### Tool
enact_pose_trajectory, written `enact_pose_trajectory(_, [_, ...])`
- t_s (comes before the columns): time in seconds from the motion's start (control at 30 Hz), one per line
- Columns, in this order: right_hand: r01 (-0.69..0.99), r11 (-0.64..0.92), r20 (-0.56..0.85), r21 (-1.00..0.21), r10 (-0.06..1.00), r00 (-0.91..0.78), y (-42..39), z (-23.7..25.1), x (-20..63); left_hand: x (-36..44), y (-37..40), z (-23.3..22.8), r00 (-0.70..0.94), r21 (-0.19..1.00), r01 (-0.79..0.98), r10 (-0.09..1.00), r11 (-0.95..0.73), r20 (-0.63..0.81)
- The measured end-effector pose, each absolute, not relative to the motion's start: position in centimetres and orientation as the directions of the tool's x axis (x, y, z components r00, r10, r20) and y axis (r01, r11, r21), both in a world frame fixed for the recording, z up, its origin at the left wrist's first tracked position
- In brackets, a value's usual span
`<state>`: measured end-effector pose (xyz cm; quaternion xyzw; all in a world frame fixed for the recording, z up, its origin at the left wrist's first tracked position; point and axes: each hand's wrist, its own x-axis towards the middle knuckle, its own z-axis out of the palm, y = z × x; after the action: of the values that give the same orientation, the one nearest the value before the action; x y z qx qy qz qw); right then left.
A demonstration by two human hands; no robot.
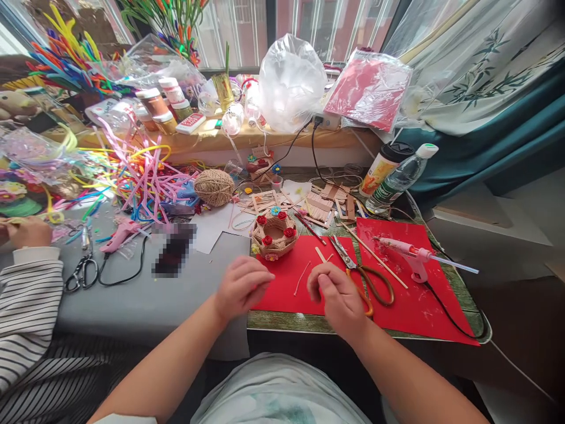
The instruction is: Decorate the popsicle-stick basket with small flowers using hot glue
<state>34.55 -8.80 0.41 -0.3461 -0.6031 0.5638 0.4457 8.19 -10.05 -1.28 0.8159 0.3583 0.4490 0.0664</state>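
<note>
My left hand hovers over the left edge of the red paper, fingers curled together, slightly blurred; I cannot make out anything in it. My right hand is curled too, thumb against the fingers, and whatever it may hold is hidden. Just beyond the hands stands a twine-wrapped basket with red roses and small blue, yellow and pink flowers on it. A short thin twine piece lies on the paper between my hands. Close to my right hand are a wooden stick and scissors with brown handles.
A pink glue gun rests on red paper at right, near a long wooden rod. Behind stand a water bottle, craft sticks and a twine ball. At left, another person's hand works near pink pipe cleaners.
</note>
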Motion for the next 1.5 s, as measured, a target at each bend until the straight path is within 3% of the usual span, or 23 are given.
enact_pose_trajectory(0.07, [-0.036, -0.021, 0.003, -0.999, 0.819, -0.574, -10.1, -0.7, 34.0, 9.9, -10.9, -1.1, 0.482, 0.465, 0.407, 0.617, -0.786, 0.622])
enact_pose_trajectory(0.13, [-0.042, -0.119, -0.063, -0.992, 0.752, -0.656, -10.8, -2.4, 33.4, 11.2, -11.2, -1.4, 0.487, 0.541, 0.338, 0.636, -0.770, 0.599])
enact_pose_trajectory(0.3, [-0.091, -0.200, -0.104, -0.976, 0.786, -0.609, -10.8, -5.7, 32.8, 11.8, -10.9, -3.0, 0.448, 0.717, 0.334, 0.772, -0.612, 0.451])
enact_pose_trajectory(0.47, [-0.041, -0.184, -0.119, -0.982, 0.778, -0.617, -10.8, -6.1, 32.9, 11.3, -10.5, -3.0, 0.452, 0.796, 0.286, 0.808, -0.533, 0.378])
enact_pose_trajectory(1.33, [-0.046, -0.190, -0.139, -0.981, 0.844, -0.518, -11.1, -7.2, 32.1, 11.6, -10.5, -3.3, 0.391, 0.741, 0.333, 0.800, -0.583, 0.455])
enact_pose_trajectory(1.5, [-0.020, -0.157, -0.125, -0.987, 0.850, -0.512, -11.1, -7.0, 32.2, 11.4, -10.4, -3.4, 0.409, 0.763, 0.339, 0.817, -0.550, 0.407])
